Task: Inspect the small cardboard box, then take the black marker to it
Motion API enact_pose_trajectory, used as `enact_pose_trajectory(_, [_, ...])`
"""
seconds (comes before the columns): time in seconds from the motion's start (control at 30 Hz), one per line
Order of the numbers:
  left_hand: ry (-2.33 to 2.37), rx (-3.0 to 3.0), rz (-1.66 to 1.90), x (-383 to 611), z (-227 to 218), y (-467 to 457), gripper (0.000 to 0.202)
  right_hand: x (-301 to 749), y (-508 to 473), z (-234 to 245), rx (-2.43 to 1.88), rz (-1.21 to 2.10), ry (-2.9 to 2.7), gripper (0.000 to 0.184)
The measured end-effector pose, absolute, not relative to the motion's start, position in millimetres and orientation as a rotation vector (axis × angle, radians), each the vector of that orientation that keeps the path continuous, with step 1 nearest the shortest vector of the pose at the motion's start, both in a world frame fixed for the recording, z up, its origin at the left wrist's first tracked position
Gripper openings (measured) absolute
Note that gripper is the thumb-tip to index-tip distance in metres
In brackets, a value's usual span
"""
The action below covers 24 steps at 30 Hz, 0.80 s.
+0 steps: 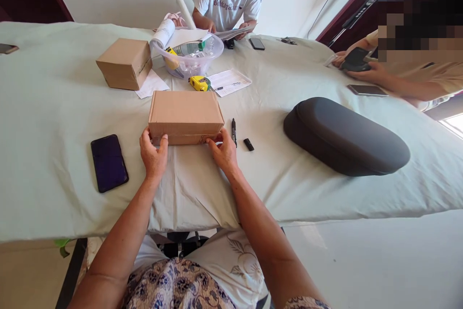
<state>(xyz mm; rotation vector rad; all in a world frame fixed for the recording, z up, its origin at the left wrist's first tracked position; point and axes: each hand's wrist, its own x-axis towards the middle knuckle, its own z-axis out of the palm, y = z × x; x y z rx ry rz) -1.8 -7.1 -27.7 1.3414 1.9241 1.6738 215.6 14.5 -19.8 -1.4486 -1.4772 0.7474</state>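
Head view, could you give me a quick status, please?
Left hand, right hand on closed brown cardboard box. Black marker pen beside right hand.
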Motion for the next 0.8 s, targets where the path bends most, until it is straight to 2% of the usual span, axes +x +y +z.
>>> enact_pose_trajectory(0.13, [1.930, 1.348, 1.789, 1.0, -20.3, -10.8, 0.046, 213.5, 14.3, -19.9, -1.332, 0.709, -1.365, 0.048])
enact_pose_trajectory(0.33, [1.875, 1.538, 2.000, 5.4, -7.4, -20.0, 0.038, 214.6, 12.7, -19.3, -1.113, 0.611, -1.238, 0.047])
enact_pose_trajectory(0.43, [1.812, 1.681, 2.050, 5.0, -6.5, -22.3, 0.043, 214.4, 10.0, -16.2, -1.059, 0.585, -1.257, 0.045])
enact_pose_trajectory(0.63, [1.910, 1.752, 2.005, 6.7, -10.8, -19.4, 0.066, 211.0, 8.0, -15.1, -1.037, 0.574, -1.324, 0.046])
enact_pose_trajectory(0.8, [1.941, 1.727, 1.935, 10.7, -13.1, -18.1, 0.067, 208.1, 9.5, -21.4, -1.107, 0.563, -1.331, 0.052])
